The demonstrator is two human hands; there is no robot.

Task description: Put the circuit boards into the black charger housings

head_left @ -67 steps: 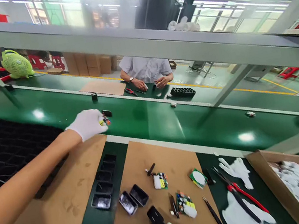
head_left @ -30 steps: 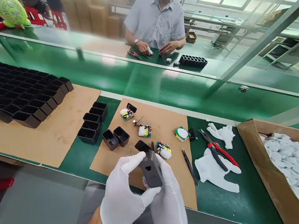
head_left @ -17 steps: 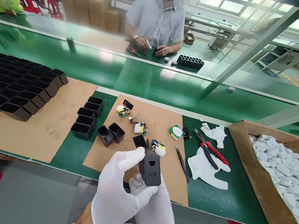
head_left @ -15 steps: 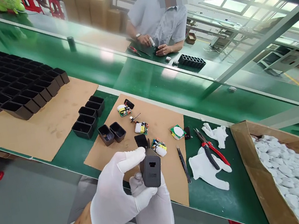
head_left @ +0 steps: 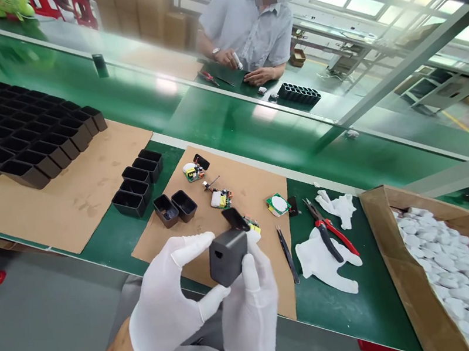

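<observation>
Both my hands wear thin white gloves. My left hand has its thumb and fingertips at the left edges of a black plastic case with a small port opening in its end. My right hand grips the same case from the right and below, its thumb on the side face. Just above the case stands a tilted black cover plate. Partly hidden behind my right fingers is a circuit board; whether it touches them I cannot tell. More circuit boards lie on the cardboard sheet.
Tweezers, red-and-black pliers and a spare white glove lie right. A carton holds white pieces. Several black cases stand left, near a large array. A person works beyond a clear partition.
The case has turned so its port end faces left and its side shows. My right thumb has come round onto its side. The cover plate now sits further right, tilted.
</observation>
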